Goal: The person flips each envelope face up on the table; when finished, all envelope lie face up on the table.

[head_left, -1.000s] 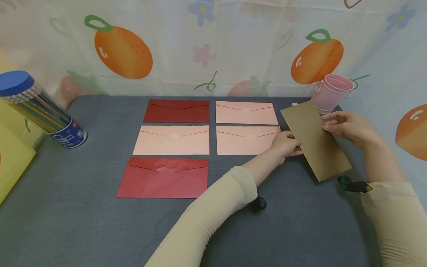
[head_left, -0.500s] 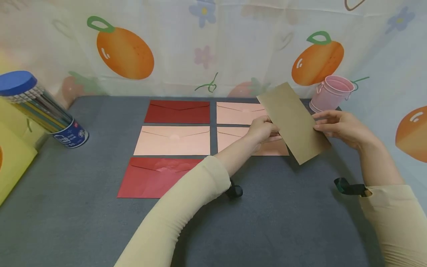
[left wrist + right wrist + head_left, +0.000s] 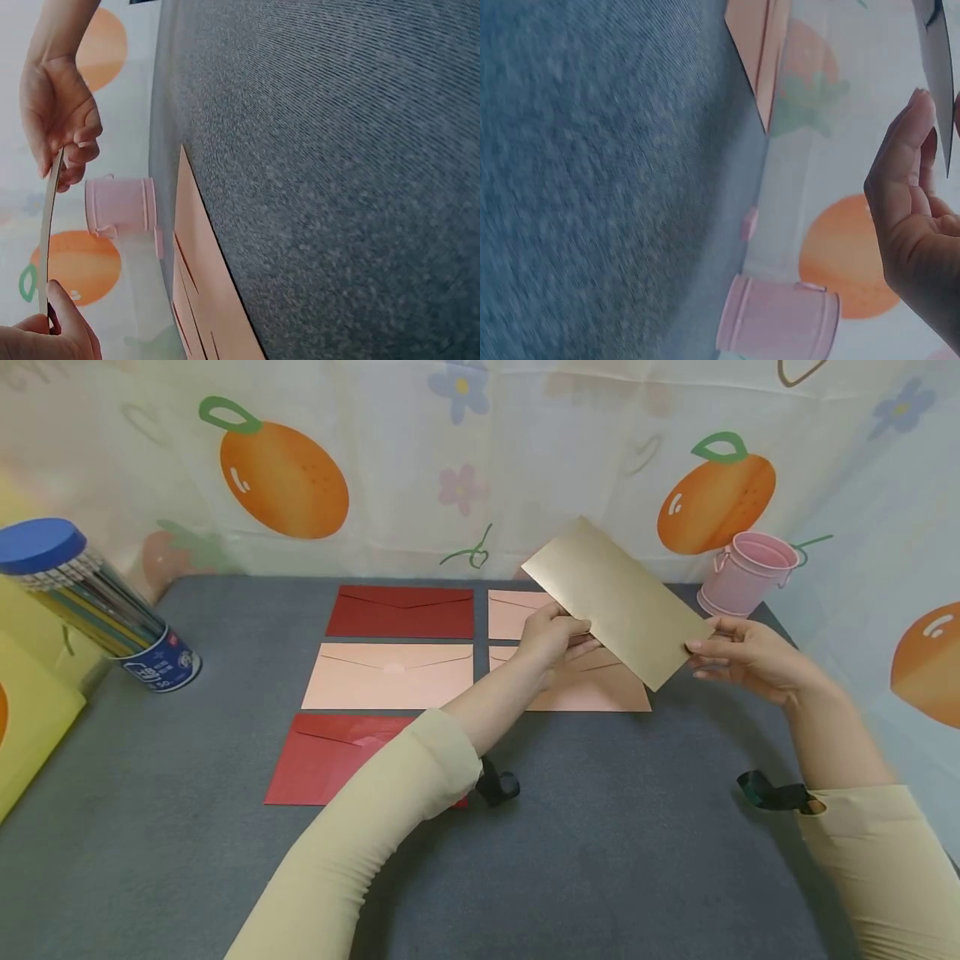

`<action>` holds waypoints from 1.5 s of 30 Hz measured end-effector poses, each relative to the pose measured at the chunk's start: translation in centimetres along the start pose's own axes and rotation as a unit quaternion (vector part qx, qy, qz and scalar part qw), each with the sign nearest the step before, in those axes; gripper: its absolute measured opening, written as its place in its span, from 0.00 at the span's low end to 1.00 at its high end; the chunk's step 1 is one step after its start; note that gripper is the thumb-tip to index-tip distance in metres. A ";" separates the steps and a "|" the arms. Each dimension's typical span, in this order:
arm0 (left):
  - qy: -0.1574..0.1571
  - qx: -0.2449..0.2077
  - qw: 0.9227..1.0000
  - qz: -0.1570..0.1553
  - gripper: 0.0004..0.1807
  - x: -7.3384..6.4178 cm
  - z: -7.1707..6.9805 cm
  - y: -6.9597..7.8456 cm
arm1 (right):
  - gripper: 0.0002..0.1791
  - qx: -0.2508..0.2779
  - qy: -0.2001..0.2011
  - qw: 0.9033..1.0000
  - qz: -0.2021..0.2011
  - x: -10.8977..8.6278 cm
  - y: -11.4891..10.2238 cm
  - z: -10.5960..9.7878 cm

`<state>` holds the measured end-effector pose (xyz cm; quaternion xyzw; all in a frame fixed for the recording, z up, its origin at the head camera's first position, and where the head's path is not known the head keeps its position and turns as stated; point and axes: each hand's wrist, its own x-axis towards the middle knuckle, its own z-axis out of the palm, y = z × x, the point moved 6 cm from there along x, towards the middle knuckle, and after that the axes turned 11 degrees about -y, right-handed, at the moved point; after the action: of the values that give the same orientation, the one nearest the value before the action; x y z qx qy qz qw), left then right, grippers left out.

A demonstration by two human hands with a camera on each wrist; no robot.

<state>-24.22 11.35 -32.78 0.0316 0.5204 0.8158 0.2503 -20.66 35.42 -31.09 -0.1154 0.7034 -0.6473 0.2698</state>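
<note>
A gold envelope [image 3: 618,602], its plain side showing, is raised and slanted above the pink envelopes at the right. My left hand [image 3: 551,639] pinches its left long edge between thumb and fingers. My right hand [image 3: 750,656] pinches the opposite end near its right corner. In the left wrist view the envelope [image 3: 47,225] appears edge-on between both hands. Beneath it lie a lower pink envelope [image 3: 600,693] and an upper pink envelope [image 3: 510,610], both partly hidden. To the left are a dark red envelope [image 3: 405,614], a peach envelope [image 3: 382,681] and a brighter red envelope [image 3: 315,768], partly behind my left sleeve.
A pink bucket [image 3: 746,577] stands at the back right, beyond my right hand. At the left, a clear tub of pencils [image 3: 112,610] with a blue lid stands beside a yellow object [image 3: 30,718]. A fruit-print cloth [image 3: 390,460] hangs behind the grey table [image 3: 600,860].
Both hands have carried the gold envelope leftward and up, from beside the bucket to over the right-hand pink envelopes. It has turned toward a more sideways slant.
</note>
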 end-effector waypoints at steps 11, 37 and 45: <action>0.004 -0.011 1.000 -0.005 0.19 -0.3 -1.9 -0.4 | 0.13 0.057 -0.069 0.996 -0.015 1.7 0.7 2.4; -0.102 0.139 0.983 -0.058 0.22 -2.7 -11.3 4.0 | 0.12 0.067 -0.152 0.986 -0.016 1.5 0.3 2.8; -0.131 0.177 0.972 -0.078 0.09 -3.2 -12.5 3.7 | 0.10 0.016 -0.141 0.990 0.015 1.9 0.7 2.9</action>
<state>-26.71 -1.66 -34.60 0.1412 0.6201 0.6772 0.3700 -20.55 32.11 -32.20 -0.1903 0.6495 -0.6318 0.3779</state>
